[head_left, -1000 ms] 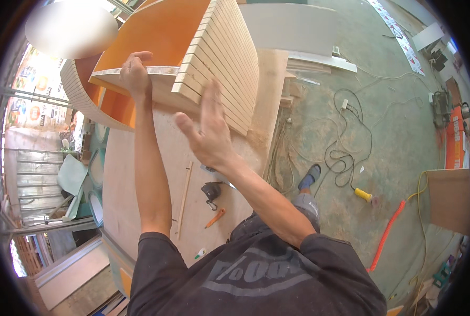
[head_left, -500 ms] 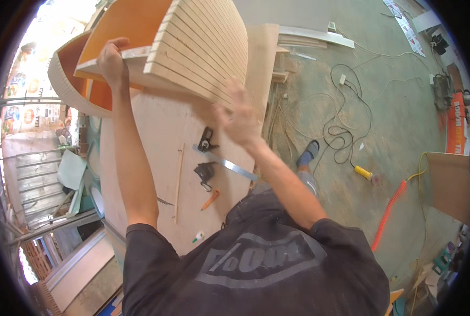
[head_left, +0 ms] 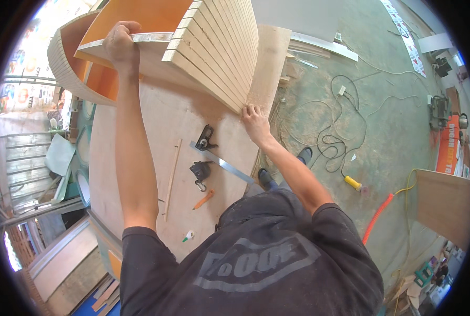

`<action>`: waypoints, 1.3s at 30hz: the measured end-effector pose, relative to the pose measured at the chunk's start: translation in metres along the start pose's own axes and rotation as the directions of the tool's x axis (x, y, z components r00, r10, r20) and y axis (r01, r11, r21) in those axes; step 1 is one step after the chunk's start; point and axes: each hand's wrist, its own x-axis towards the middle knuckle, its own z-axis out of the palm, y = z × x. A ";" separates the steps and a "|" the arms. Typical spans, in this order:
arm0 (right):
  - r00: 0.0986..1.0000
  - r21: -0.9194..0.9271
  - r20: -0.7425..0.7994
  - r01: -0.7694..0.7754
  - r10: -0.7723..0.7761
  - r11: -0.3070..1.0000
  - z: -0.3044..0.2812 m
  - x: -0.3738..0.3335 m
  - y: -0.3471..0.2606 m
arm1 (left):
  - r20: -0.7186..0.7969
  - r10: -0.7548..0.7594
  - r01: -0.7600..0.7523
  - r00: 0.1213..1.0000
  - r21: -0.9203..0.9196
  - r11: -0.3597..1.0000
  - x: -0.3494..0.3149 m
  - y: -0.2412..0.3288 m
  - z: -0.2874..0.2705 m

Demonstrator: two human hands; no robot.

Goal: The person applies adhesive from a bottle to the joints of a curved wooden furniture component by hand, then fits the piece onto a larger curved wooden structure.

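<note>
Cabinet (head_left: 222, 47) with a curved, slatted outside and orange inside, up at the far end of the counter (head_left: 177, 110), one lower corner close to the right edge. Can't tell if fully flat or partly lifted. Left hand (head_left: 122, 45) up on the pale front rim, fingers curled over and closed around it. Right hand (head_left: 256, 124) down at the lower slatted corner, fingers bent and bunched together; hard to say if pinching the wood or just resting against it.

Main worry, tbh: tipping or twisting from an uneven pull, with such a bulky piece held at just two spots. Also a risk of skidding on the sawdust (head_left: 258, 100) near the right edge, chipping slat ends, or trapping fingers under that corner.

Counter itself: plain wood, with a combination square (head_left: 207, 138), tape measure (head_left: 200, 170), thin stick (head_left: 172, 179) and orange marking tool (head_left: 203, 199) scattered toward the near edge. Kinda easy to snag if swinging the cabinet back. Beyond the right edge, dusty green floor (head_left: 319, 79), dark looped cord (head_left: 335, 142), yellow power tool (head_left: 353, 183), red coiled hose (head_left: 377, 218). Definitely a trip hazard when stepping sideways.
</note>
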 end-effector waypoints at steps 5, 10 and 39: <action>0.997 0.058 -0.069 0.021 -0.017 0.998 0.003 0.000 0.000 | 0.025 0.121 -0.124 0.992 0.153 0.980 -0.001 -0.008 0.000; 0.829 0.661 -0.052 -0.389 0.556 0.641 0.006 0.017 -0.009 | 0.044 0.176 -0.182 0.983 0.239 0.954 -0.007 -0.009 -0.004; 0.835 0.917 0.274 -0.377 0.477 0.133 -0.035 0.019 -0.072 | -0.003 0.337 -0.305 0.942 0.414 0.858 0.000 -0.032 0.002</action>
